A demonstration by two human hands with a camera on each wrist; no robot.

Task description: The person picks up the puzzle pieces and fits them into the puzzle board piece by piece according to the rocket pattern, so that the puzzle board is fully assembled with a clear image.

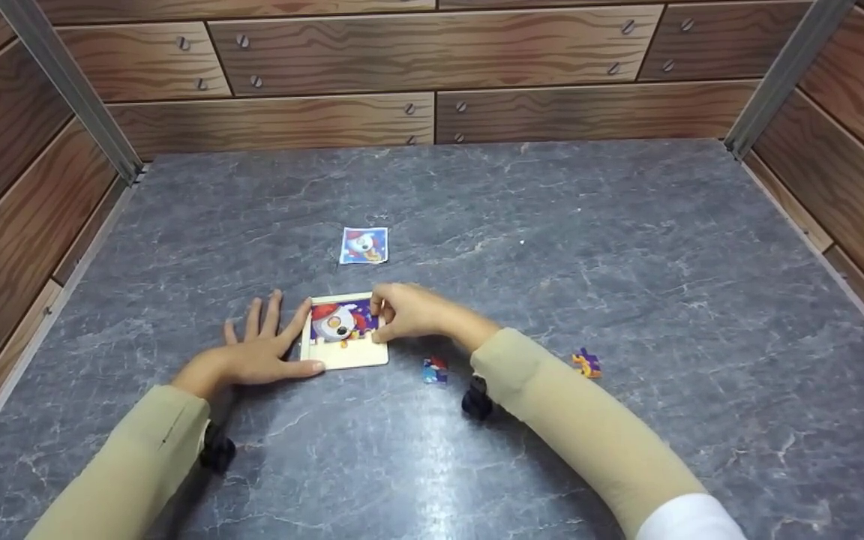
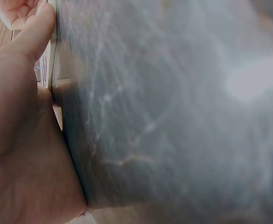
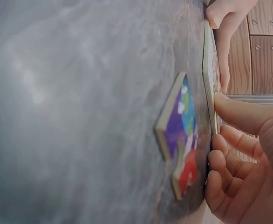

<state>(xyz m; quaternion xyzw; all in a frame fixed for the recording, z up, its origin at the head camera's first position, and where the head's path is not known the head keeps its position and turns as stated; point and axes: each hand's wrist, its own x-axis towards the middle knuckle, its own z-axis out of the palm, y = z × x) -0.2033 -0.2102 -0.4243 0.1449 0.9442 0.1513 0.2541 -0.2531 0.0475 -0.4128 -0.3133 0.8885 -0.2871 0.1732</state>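
A picture jigsaw (image 1: pixel 342 322) lies in a cream puzzle board (image 1: pixel 346 356), its upper part filled with a white character in a red hat on purple. The board's lower strip is bare. My left hand (image 1: pixel 259 356) rests flat with spread fingers at the board's left side, its thumb at the lower left corner. At the right edge my right hand (image 1: pixel 413 311) grips the board with curled fingers, its thumb lying on the board's surface. That hand covers part of the upper right. Beside it lies a loose blue, purple and red puzzle piece (image 3: pixel 180 133).
An orange and purple puzzle piece (image 1: pixel 586 364) lies to the right, near the right forearm. Behind the board is a small picture card (image 1: pixel 364 246) with a similar character. Wood-patterned walls (image 1: pixel 432 52) stand around the grey marbled table (image 1: pixel 627 247).
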